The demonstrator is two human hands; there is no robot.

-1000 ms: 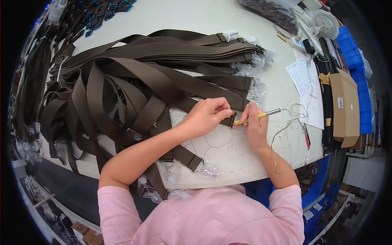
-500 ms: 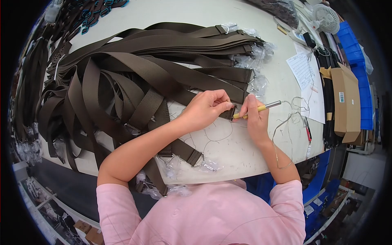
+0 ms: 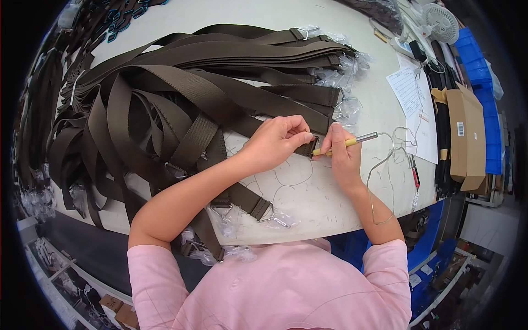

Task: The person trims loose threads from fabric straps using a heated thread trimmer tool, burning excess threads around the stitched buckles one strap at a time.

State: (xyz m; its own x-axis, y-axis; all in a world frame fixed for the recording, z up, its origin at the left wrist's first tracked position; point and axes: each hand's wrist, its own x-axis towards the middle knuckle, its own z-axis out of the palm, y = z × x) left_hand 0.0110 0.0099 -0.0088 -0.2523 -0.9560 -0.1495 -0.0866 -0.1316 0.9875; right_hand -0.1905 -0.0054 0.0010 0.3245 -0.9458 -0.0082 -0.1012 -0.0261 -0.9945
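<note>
My left hand (image 3: 278, 142) is closed in a pinch over the end of a dark brown webbing strap (image 3: 306, 148). In my right hand (image 3: 343, 154) is a yellow pen-shaped tool (image 3: 351, 142) with a metallic rear end, from which a thin cord (image 3: 379, 165) runs. The tool's tip is at the strap's end, close to my left fingertips; whether it touches cannot be made out. My fingers partly cover that strap end. More brown webbing straps (image 3: 220, 93) lie piled around and beyond my left arm, many with metal hardware wrapped in clear plastic (image 3: 346, 107).
On the right lie written papers (image 3: 404, 91), a red cutter-like tool (image 3: 416, 175) and a cardboard box (image 3: 465, 137) beside blue bins (image 3: 491, 115). A small white fan (image 3: 440, 25) stands at the back right. Loose threads are scattered over the white table (image 3: 308, 212).
The view has shifted slightly. My right hand and the yellow tool have tilted a little, with the tip still at the strap's end. My left hand keeps its pinch.
</note>
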